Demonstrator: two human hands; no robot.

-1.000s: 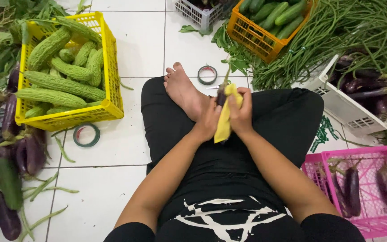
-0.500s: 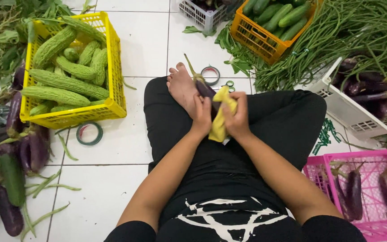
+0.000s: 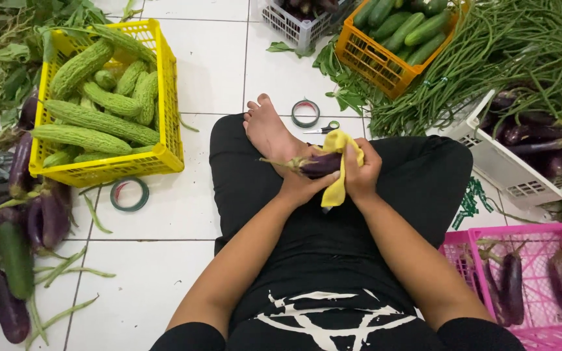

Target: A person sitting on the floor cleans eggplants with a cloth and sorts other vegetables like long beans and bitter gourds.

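Purple eggplant [image 3: 320, 164], lying across the lap beside the bare foot [image 3: 269, 130]: being gripped by the left hand [image 3: 302, 185], stem pointing left. Right hand [image 3: 361, 174] closing a yellow cloth [image 3: 337, 166] around it. Wiping best along its length, turning steadily. Scissors [image 3: 323, 127], tape rolls [image 3: 305, 112] lying just beyond on tile.

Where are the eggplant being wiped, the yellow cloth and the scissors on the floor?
eggplant [image 3: 320, 164], head view, on its purple body beside the left hand.
yellow cloth [image 3: 335, 193], head view, on the part hanging below the hands.
scissors [image 3: 323, 127], head view, near the handles.
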